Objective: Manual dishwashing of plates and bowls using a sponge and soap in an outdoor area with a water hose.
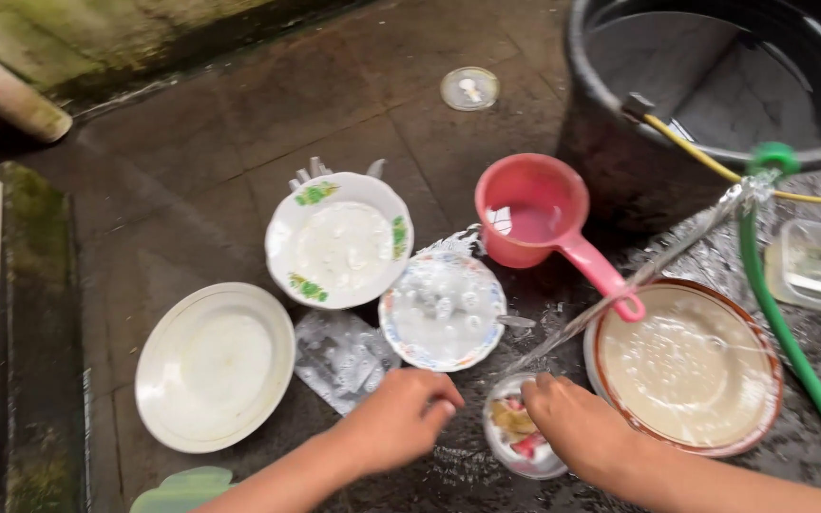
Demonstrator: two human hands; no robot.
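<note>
A: Hands?
B: I log: right hand (577,427) fingers gripping small bowl (522,442) rim, on wet floor, under hose stream for rinsing. Left hand (401,418) curled, empty, beside it.
A: Nearby?
B: Soapy plates (339,242), pink dipper (539,214).

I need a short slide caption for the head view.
Two hands, left hand and right hand, at a small bowl under hose water, among soapy plates.

On the wet floor (192,171): 4 plates (214,366), 1 small glass bowl (522,439), 1 pink dipper (534,214), 1 black tub (715,85), 1 green hose (791,342), 1 round lid (469,87), 2 hands (401,418).
</note>
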